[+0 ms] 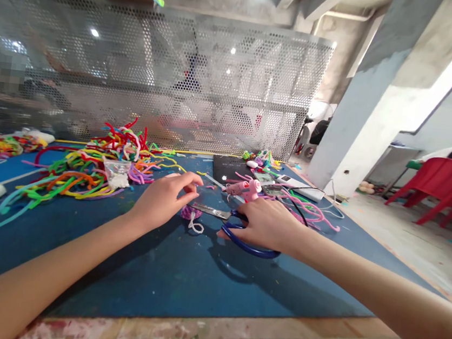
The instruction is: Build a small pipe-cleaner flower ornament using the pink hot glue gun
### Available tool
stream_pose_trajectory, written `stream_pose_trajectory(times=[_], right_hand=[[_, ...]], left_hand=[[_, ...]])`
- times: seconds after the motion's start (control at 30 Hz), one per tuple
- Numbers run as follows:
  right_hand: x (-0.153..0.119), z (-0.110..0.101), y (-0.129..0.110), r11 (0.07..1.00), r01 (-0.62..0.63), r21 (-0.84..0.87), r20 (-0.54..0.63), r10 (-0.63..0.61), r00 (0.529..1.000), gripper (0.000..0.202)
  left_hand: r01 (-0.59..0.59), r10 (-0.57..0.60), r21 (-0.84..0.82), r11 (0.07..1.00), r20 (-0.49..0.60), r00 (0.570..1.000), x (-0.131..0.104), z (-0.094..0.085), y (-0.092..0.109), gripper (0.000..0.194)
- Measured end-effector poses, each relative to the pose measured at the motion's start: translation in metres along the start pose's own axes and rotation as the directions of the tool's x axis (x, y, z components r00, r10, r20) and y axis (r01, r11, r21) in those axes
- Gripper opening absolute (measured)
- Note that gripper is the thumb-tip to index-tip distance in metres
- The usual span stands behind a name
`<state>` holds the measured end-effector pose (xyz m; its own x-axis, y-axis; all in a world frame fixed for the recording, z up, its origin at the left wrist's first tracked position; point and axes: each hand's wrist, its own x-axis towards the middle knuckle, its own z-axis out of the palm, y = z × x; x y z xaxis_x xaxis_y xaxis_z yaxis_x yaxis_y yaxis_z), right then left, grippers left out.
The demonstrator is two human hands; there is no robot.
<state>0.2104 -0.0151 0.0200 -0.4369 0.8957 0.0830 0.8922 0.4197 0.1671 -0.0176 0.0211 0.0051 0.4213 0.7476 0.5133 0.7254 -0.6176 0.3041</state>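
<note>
My right hand (271, 223) grips a pair of scissors (255, 249) by its dark blue handles. The blades point left, towards the fingertips of my left hand (163, 198). Those fingers are curled in a pinch just above the blade tips; what they hold, if anything, is too small to make out. Beneath the blades, a small purple fuzzy piece (191, 213) lies on the blue tabletop (148, 275). From it a white twisted cord loop (196, 226) extends towards me. Beyond my right hand sits a pink glue gun (251, 187), partly hidden by the hand.
Piles of coloured pipe cleaners (82, 172) cover the left side, with a clear bag of white bits (117, 172) among them. Behind my hands lie a black flat box (230, 165), a white power strip (299, 187) and pink pipe cleaners (321, 213). A perforated metal screen (170, 81) borders the back.
</note>
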Motion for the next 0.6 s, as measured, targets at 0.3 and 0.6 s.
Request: stream_pose_trajectory(times=[0.3,0.6], right_hand=[[0.013,0.0,-0.007,0.999,-0.013,-0.051,-0.005,0.013,1.0,0.081],[-0.024,0.005,0.004,0.969,-0.23,-0.094,0.096,0.239,0.966,0.081]], left_hand=[[-0.007,0.007,-0.002,1.0,-0.046,0.999,0.002,0.0,-0.006,0.016],[0.398,-0.324,0.421,0.815,-0.238,0.915,0.009,-0.023,-0.068,0.027]])
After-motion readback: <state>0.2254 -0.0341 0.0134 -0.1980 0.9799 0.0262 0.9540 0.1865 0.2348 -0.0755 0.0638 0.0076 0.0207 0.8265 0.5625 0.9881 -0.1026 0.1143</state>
